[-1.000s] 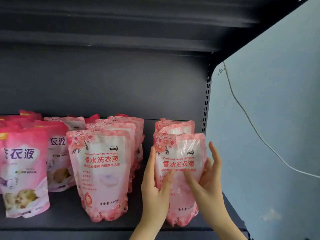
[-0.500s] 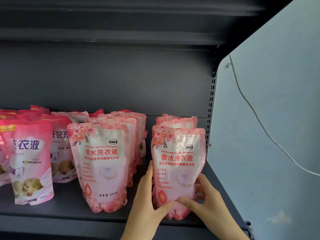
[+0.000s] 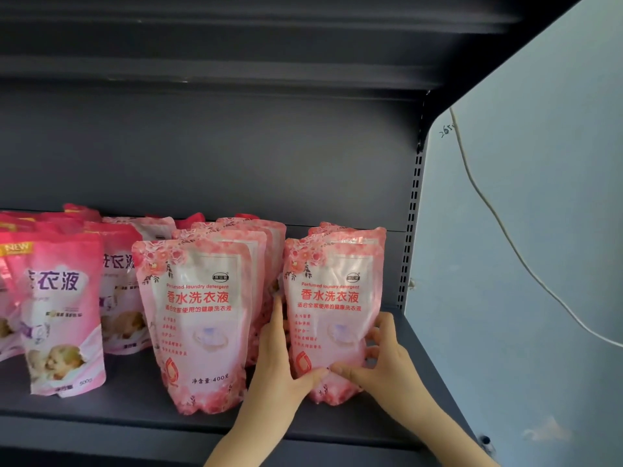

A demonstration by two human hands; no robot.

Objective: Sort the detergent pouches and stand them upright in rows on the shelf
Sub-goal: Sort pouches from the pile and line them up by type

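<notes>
The front pouch (image 3: 332, 315) of the right-hand row stands upright on the shelf (image 3: 135, 399), long axis vertical, squarely between my hands. My left hand (image 3: 279, 362) grips its left edge and my right hand (image 3: 387, 362) its right, fingers (image 3: 382, 323) round the sides, thumbs on its lower front. The row behind (image 3: 350, 232) lies straight back, so I judge any squaring push goes away from me.

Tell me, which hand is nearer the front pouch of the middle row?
Left. The left hand sits in the gap beside the middle pouch, gripping the right pouch; the right hand grips that pouch's far side.
</notes>
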